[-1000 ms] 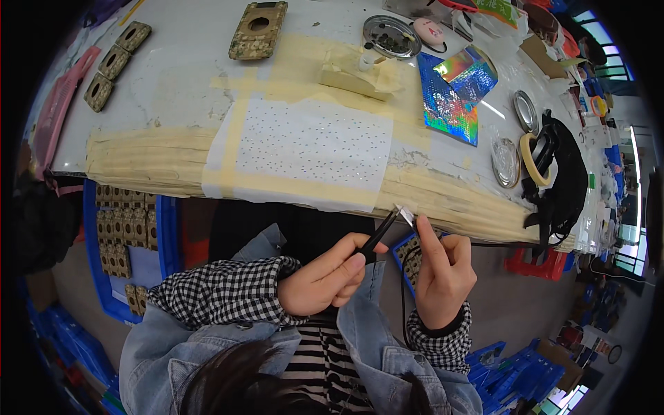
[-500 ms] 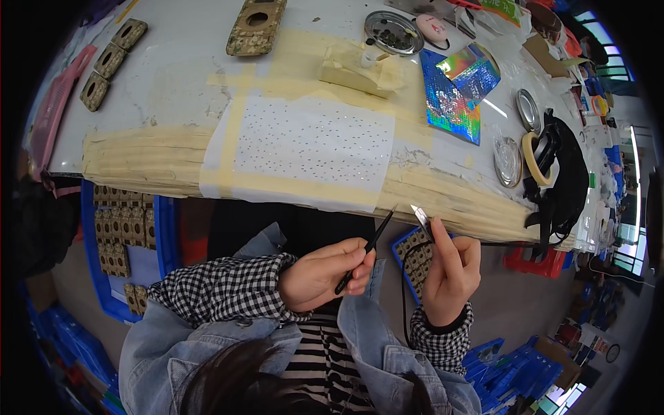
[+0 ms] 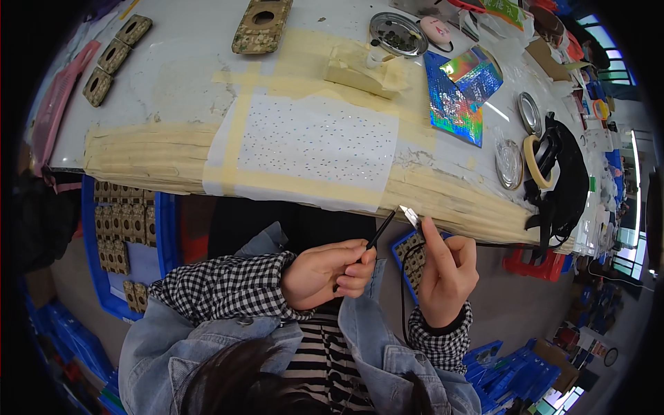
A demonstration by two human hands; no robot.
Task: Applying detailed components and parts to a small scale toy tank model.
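My left hand is closed round a slim black stick, like a pencil or a tool handle, which points up and to the right. Its far end lies close to the silver blade of a small knife. That knife is gripped in my right hand, with the index finger stretched along it; whether blade and stick touch I cannot tell. Both hands are just off the near edge of the worktable. Beyond them, a white sheet dotted with tiny shiny specks is taped down with cream tape.
Camouflage-patterned cases lie on the table's far side. A tape-covered block, holographic pouches, a round metal tin with small dark pieces, a tape roll and a black bag are also there. Blue crates stand below.
My right hand has moved slightly left and the knife blade is now closer to the stick's tip. My left hand has barely moved. The view has shifted a little.
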